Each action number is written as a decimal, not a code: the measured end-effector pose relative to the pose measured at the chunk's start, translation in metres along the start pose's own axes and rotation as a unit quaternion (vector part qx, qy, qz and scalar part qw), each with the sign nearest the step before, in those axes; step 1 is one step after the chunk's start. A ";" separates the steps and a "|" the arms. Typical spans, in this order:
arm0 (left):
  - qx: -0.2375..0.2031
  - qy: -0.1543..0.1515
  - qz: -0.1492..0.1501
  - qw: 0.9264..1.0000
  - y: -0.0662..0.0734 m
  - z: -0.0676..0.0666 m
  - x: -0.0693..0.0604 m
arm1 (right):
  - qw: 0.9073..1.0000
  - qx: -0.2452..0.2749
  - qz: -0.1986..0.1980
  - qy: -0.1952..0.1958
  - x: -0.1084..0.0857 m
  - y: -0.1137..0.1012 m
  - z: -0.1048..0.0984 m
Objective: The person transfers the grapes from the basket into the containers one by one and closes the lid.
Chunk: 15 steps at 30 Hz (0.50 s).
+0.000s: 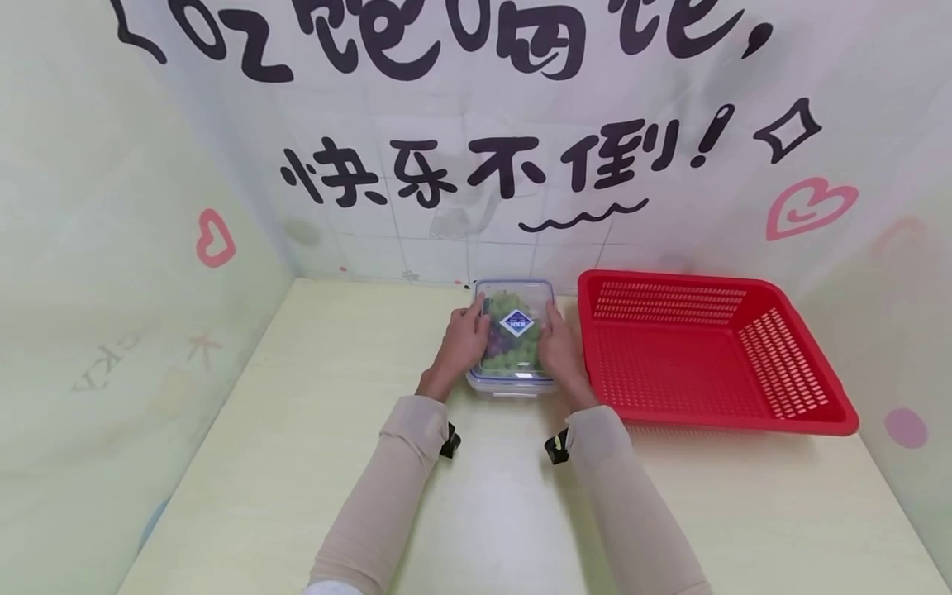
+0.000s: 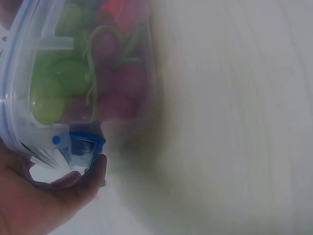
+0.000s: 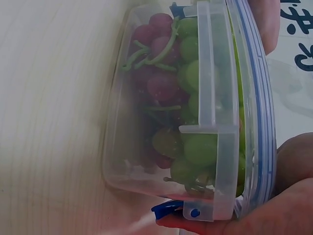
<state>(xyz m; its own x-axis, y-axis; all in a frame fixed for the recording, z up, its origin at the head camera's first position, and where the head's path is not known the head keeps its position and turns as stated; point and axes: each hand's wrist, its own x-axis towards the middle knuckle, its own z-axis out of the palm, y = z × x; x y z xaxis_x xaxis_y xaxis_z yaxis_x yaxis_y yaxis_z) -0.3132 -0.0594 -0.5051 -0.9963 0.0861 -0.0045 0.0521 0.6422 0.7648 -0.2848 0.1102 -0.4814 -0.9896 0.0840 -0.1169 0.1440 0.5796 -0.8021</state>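
A clear plastic food container (image 1: 518,364) with a blue-edged lid stands on the table near the back wall. Through its walls I see green grapes (image 3: 196,78) and dark red grapes (image 2: 129,81) with green stems. My left hand (image 1: 464,337) grips the container's left side, and my right hand (image 1: 561,347) holds the right side. Blue parts on the side clips show close to the fingers, one clip (image 2: 85,144) in the left wrist view and another clip (image 3: 168,209) in the right wrist view. Several fingers are hidden behind the container.
To the right of the container sits a red perforated plastic basket (image 1: 669,426), close to my right hand. The pale wood-grain table (image 1: 297,463) meets a printed wall sheet (image 1: 416,248) with black lettering at the back. More sheeting hangs at both sides.
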 end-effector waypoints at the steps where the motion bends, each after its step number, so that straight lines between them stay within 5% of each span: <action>1: -0.002 -0.001 0.001 1.000 0.000 0.000 0.000 | 1.000 0.004 0.005 -0.003 0.000 0.000 0.000; 15: -0.055 0.015 -0.014 0.998 -0.001 0.001 -0.004 | 0.995 0.078 0.049 -0.035 -0.001 0.003 -0.006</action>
<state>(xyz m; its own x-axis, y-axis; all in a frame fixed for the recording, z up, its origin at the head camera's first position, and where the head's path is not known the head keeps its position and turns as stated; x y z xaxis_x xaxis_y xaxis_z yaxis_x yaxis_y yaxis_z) -0.3090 -0.0593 -0.5068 -0.9990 0.0448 -0.0085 0.0179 0.5565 0.8306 -0.2835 0.1166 -0.4800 -0.9694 0.0745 -0.2340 0.2426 0.4373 -0.8660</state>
